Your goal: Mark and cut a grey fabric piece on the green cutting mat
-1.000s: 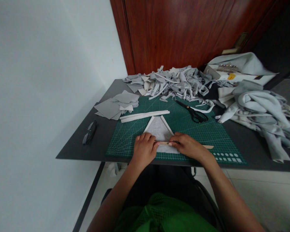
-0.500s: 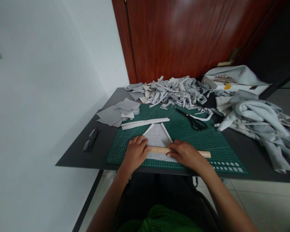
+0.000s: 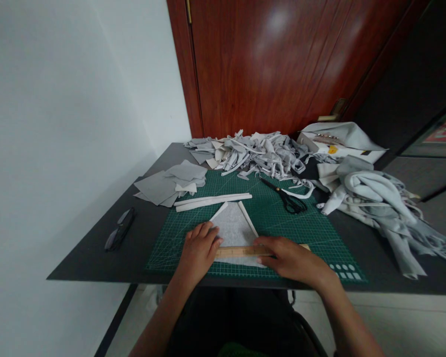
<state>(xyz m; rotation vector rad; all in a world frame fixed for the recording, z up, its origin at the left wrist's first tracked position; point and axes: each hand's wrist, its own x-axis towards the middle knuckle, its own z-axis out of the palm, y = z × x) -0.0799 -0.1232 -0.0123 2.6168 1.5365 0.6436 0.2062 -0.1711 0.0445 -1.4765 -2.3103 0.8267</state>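
Observation:
My left hand [image 3: 199, 249] lies fairly flat, fingers stretched over the left edge of a grey felt-like cloth piece [image 3: 233, 225], its thumb at the left end of a wooden ruler [image 3: 238, 252]. The ruler crosses the lower part of the cloth. My right hand [image 3: 288, 259] grips the ruler towards its right end, index finger above and thumb below. Narrow white folded bands line the cloth's two slanting upper edges. Under everything is a green cutting mat [image 3: 223, 186]. Two white strips [image 3: 211, 201] lie just beyond the cloth.
Black-handled scissors [image 3: 288, 198] rest on the mat. Grey cloth sheets [image 3: 167, 183] and eyeglasses [image 3: 119, 230] are at the left. A heap of cloth scraps [image 3: 256, 151] lines the back. Bundled cloth [image 3: 379, 198] and a white box [image 3: 338, 144] occupy the right side of the table [image 3: 96, 265].
The view has tilted up and turned slightly right. My right thumb and index finger are wider apart around the ruler. My left hand stays by the ruler's left end.

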